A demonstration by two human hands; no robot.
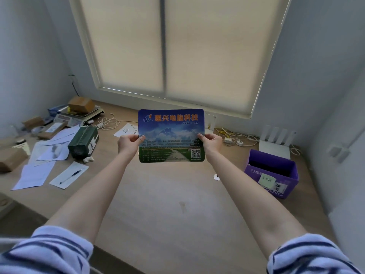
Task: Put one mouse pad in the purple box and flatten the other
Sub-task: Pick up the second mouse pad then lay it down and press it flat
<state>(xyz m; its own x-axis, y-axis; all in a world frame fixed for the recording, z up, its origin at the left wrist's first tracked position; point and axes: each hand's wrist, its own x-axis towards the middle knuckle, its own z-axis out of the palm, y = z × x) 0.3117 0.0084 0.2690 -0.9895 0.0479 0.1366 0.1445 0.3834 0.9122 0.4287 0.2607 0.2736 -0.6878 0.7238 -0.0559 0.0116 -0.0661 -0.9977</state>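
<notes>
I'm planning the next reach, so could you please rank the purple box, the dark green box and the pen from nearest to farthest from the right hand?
From the right hand, in the head view:
1. purple box, on the desk to its right and nearer the person.
2. dark green box, across the desk, past the left hand.
3. pen, farther left, lying on a sheet of paper.

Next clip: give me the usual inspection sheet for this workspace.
Surface: wooden desk, bare in the middle.
Job's things: mouse pad held upright; purple box at right, open; second pad not seen.
Clutter: papers, pen, green box, scale at left.
Grip: left hand and right hand pinch the pad's side edges.
Cables: white cables near router.
Surroundings: window blind down.
</notes>
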